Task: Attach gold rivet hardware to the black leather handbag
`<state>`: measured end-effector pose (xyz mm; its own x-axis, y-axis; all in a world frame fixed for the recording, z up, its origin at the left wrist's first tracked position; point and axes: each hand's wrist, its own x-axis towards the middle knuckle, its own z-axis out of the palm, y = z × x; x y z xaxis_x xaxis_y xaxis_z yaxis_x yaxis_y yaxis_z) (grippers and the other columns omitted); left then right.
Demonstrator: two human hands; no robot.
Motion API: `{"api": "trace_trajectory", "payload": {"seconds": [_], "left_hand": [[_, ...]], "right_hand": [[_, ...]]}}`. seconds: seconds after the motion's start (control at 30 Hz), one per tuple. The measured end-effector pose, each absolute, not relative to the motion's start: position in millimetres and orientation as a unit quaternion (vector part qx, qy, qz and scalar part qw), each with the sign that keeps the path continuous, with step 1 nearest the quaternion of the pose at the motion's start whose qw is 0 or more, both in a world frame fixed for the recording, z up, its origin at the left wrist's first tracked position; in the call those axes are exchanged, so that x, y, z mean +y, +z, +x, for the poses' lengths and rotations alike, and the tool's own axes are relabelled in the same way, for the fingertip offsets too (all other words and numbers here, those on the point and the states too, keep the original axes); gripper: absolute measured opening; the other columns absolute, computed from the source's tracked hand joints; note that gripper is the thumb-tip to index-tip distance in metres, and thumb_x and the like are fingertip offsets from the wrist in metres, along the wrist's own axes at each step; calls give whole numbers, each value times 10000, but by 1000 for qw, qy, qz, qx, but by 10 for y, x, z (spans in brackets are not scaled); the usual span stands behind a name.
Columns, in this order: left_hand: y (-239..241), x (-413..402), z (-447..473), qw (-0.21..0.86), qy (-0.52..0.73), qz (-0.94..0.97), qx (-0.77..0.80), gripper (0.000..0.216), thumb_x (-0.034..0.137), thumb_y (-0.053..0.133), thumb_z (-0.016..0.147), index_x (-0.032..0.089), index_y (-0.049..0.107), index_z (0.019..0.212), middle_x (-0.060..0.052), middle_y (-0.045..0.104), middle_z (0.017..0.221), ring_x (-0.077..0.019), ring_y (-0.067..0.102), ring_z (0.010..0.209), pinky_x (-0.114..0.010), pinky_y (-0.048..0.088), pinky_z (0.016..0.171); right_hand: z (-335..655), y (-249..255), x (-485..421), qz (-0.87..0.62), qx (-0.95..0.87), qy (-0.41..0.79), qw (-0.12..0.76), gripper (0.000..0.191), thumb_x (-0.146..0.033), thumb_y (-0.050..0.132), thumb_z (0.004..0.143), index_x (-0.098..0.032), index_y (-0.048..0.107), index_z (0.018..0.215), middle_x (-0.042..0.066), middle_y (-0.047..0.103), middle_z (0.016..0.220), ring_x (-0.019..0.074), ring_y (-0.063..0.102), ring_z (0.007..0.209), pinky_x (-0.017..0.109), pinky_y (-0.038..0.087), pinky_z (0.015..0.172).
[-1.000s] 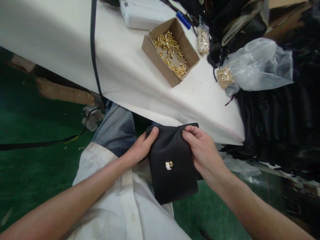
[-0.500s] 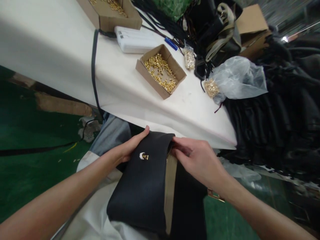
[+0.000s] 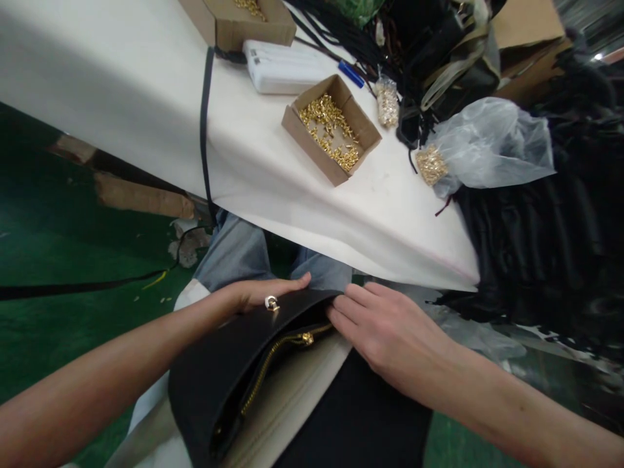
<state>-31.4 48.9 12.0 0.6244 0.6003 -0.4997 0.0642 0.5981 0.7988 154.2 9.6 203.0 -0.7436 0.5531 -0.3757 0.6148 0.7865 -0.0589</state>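
Two hands hold a black bag (image 3: pixel 229 364) open on the lap: left hand (image 3: pixel 263 296) pinches the flap, right hand (image 3: pixel 390 325) lies spread flat, showing the gold zipper (image 3: pixel 277 354).

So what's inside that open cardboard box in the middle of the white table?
The cardboard box holds a loose heap of small gold metal pieces, spread over its bare bottom. What lies under the heap is covered, and the pieces are too small to identify.

Bare forearms; jeans (image 3: pixel 234 257); perhaps white apron (image 3: pixel 146 416)
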Motion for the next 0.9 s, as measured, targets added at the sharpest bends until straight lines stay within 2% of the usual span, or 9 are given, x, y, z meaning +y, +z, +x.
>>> {"api": "trace_trajectory", "payload": {"seconds": [0.13,0.23,0.3,0.37,0.47,0.57,0.7,0.8,0.9], "left_hand": [[257,735,-518,732,-38,595,332,732,781,541,1028,200,727,624,-50,701,607,-213,624,571,-312,431,577],[634,966,-715,531,25,746,401,354,449,644,1052,187,791,864,-73,793,831,-230,707,759,-312,449,703],[990,992,-807,439,57,791,422,321,418,616,1086,184,785,947,-97,801,900,-255,728,836,-341,484,782],[1319,868,-827,396,84,813,419,228,336,622,1086,182,776,1020,-102,796,969,-271,738,925,-368,522,871],[1527,482,-727,395,102,860,307,194,138,583,1029,208,749,957,-69,766,987,-263,714,913,-386,553,879],[1330,144,-561,353,78,887,287,220,44,615,878,169,745,1005,-99,771,994,-297,715,893,-410,585,818],[880,47,-371,291,46,919,262,300,26,560,934,114,783,1115,-147,822,1032,-303,754,863,-382,578,735],[576,88,-277,259,62,896,355,247,56,563,970,119,772,1084,-174,821,1071,-327,770,970,-384,586,812],[245,124,-183,308,6,885,350,201,79,595,973,154,780,943,-102,789,846,-244,725,733,-296,512,654]], "right_hand": [[1529,1889,-148,364,911,-69,183,155,-9,701,889,-164,709,889,62,654,833,260,550,783,417,387,708],[1501,1804,-232,402,898,-71,163,226,45,690,804,-170,700,873,56,656,831,253,548,768,412,398,709],[1460,1760,-231,421,891,-71,155,248,58,683,776,-176,697,856,57,662,827,253,547,768,410,397,708],[1413,1715,-205,428,889,-67,149,240,53,693,779,-177,702,849,56,668,812,254,545,761,412,388,701],[1380,1636,-167,444,885,-77,119,227,29,731,793,-191,675,783,47,677,794,241,546,747,412,371,686],[1423,1551,-142,469,875,-86,84,223,4,765,804,-200,676,786,30,703,815,226,571,759,404,379,698],[1533,1420,-102,472,878,-59,43,183,-95,844,792,-207,713,853,8,721,844,216,612,777,395,389,687],[1587,1268,-64,462,887,-13,-6,222,-130,863,783,-221,660,785,2,689,786,208,595,714,390,359,616],[1610,1113,-25,457,889,8,-40,294,-28,768,823,-231,566,756,-29,649,709,179,553,602,386,327,567]]}}
